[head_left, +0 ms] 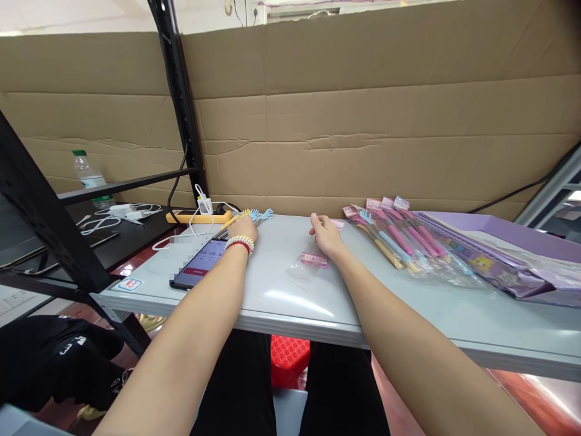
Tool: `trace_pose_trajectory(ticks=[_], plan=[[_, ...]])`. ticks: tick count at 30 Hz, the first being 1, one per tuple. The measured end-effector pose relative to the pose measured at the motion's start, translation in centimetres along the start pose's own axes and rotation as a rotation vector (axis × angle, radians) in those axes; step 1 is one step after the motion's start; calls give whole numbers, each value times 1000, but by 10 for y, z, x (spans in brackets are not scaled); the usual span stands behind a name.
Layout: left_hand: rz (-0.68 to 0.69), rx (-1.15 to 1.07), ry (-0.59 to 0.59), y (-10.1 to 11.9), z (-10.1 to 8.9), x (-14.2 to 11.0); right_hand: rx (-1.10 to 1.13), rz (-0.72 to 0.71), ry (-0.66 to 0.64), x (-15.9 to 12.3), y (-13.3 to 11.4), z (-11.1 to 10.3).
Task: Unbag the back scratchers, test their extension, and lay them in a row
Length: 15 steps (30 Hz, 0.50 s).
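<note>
My left hand (242,229) reaches to the far left of the tabletop. It is closed over a small bunch of back scratchers (255,214) with yellow and blue hand-shaped heads; its fingertips are hidden. My right hand (325,235) rests near the middle of the table, fingers loosely curled and apart, with nothing visible in it. Close in front of it lies a clear plastic bag (303,266) with a pink header label. Another pink label (338,224) shows partly behind this hand. To the right are several bagged back scratchers (399,233) with pink, blue and yellow handles.
A phone (197,266) lies beside my left forearm. Behind it are a yellow power strip (186,216) and white cables. An open purple box (499,254) stands at the right. A black metal shelf post (177,91) rises at the left, and a cardboard wall (340,115) borders the back.
</note>
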<state>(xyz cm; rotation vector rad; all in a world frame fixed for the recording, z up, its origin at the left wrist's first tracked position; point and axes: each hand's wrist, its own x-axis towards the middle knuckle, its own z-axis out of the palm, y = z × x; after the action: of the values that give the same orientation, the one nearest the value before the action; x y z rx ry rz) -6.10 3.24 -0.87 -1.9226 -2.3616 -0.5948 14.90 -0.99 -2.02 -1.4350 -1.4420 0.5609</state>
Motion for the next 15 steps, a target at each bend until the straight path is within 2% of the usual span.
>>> trace_pose_trajectory(ticks=[10, 15], plan=[[17, 25, 46, 0, 0, -2, -13, 3, 2, -2, -2, -1], [-8, -32, 20, -1, -1, -2, -5, 5, 13, -3, -3, -2]])
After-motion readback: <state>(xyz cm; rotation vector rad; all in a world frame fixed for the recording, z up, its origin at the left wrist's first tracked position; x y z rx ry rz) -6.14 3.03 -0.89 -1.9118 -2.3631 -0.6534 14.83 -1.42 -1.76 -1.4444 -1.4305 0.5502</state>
